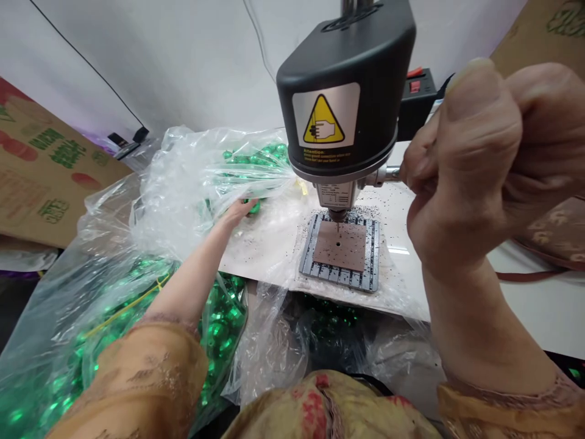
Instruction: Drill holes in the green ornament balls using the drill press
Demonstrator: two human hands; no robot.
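A black drill press [342, 91] with a yellow warning label stands on the white table. Its bit points down at a brown square plate [347, 259] with a small hole, lying on a slotted grey metal base [372, 268]. My right hand [484, 140] is closed around the press's lever handle [392, 174], at the machine's right side. My left hand [241, 209] reaches to the mouth of a clear plastic bag [183, 195], its fingers closed on a shiny green ball [254, 207]. More green balls [269, 155] show through that bag.
A large clear bag of green balls [223, 323] lies at the lower left, under my left arm. Cardboard boxes [41, 171] stand at the left and upper right. Dark shavings are scattered around the metal base.
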